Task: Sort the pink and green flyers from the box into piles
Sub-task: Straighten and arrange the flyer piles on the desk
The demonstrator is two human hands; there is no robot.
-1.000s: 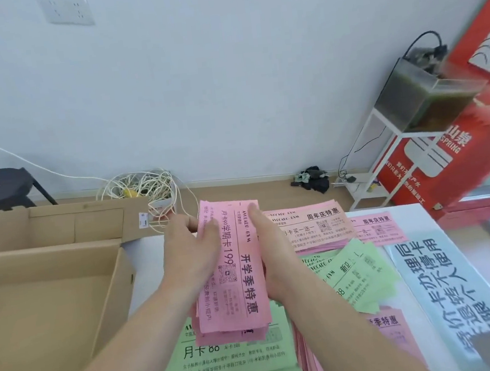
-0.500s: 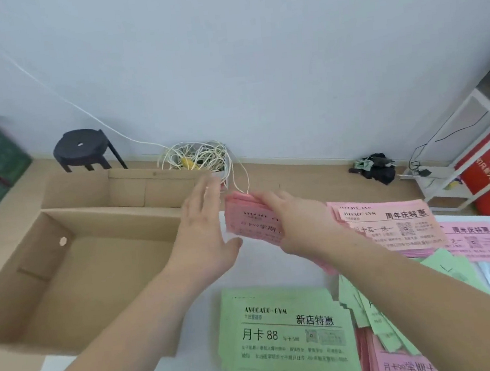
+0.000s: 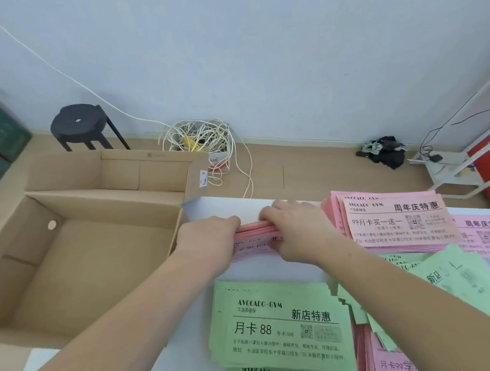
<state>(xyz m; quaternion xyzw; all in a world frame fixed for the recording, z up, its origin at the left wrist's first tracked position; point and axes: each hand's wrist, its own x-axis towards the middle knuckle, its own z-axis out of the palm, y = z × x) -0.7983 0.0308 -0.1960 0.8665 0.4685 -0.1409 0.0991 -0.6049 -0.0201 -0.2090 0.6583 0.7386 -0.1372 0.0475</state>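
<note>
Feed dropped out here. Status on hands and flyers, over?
Left grip and right grip both hold stack of pink paper flyers on white table. Brown cardboard box shows no flyers. Nothing blocking.

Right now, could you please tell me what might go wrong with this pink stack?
The pink stack, gripped by the left hand and right hand, sits near the table's far edge; a push could spill sheets over it. The differently printed pink pile beside it might get mixed in.

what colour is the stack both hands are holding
The stack is pink, clearest in the head view.
</note>
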